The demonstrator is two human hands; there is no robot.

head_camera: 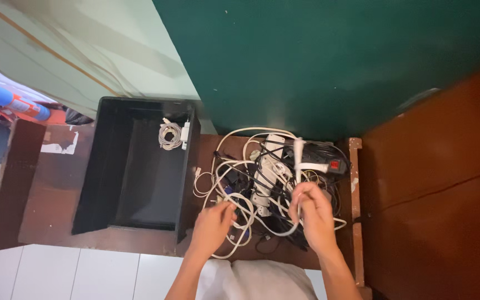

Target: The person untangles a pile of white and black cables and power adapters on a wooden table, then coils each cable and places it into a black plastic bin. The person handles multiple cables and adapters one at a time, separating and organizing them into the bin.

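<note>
Right hand (311,214) fingers pinched on white cable (297,161) rising above them — left hand (213,225) fingers curled, grip unclear, cable tangle (268,178) just beyond fingertips.

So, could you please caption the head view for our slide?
Both hands sort tangled cables beside a black box.
</note>
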